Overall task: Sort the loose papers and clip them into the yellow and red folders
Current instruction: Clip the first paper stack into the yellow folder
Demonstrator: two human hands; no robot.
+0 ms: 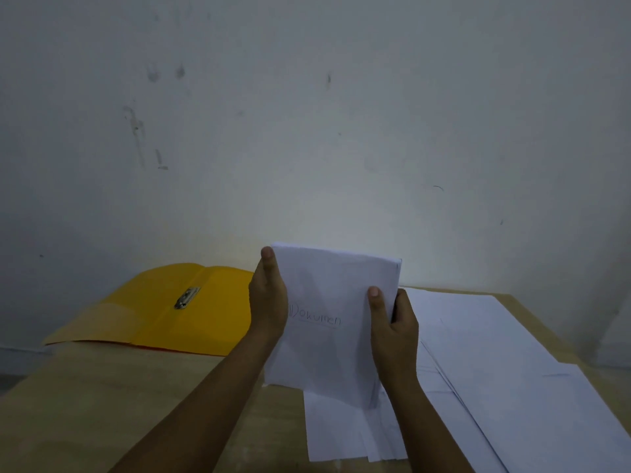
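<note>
Mid-frame, your left hand (268,302) and right hand (392,322) grasp a stack (334,302) (top sheet reads "Dokumen"). Yellow folder (164,308), left, lies open, nothing clipped; loose sheets (495,353) remain right.

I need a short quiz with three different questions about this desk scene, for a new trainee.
1. True or false: the yellow folder lies open on the table.
2. Which word is written on the paper stack?
3. Which hands hold the stack? A) left hand only B) right hand only C) both

Key: 1 true; 2 "Dokumen"; 3 C. More loose papers lie to the right.
</note>
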